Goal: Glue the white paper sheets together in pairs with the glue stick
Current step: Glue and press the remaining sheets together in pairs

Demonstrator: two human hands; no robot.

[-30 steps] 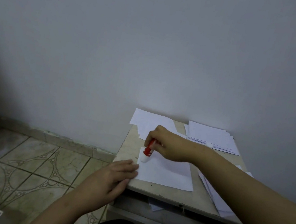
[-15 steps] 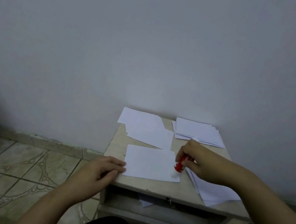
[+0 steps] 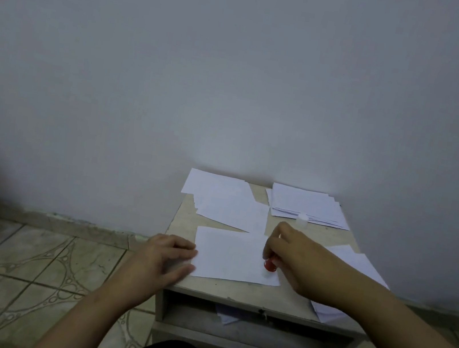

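Now | right hand [image 3: 295, 262] grip pinches glue stick [image 3: 270, 265] on sheet [image 3: 230, 256] | left hand [image 3: 170, 257] spread, pressing sheet edge

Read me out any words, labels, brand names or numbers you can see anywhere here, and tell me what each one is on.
No readable text in this view.
The sheet being glued and the other paper stacks: blank white faces.
The glue stick: only its red end shows below the right hand; any label is hidden.
The small white cap: no marking can be made out.
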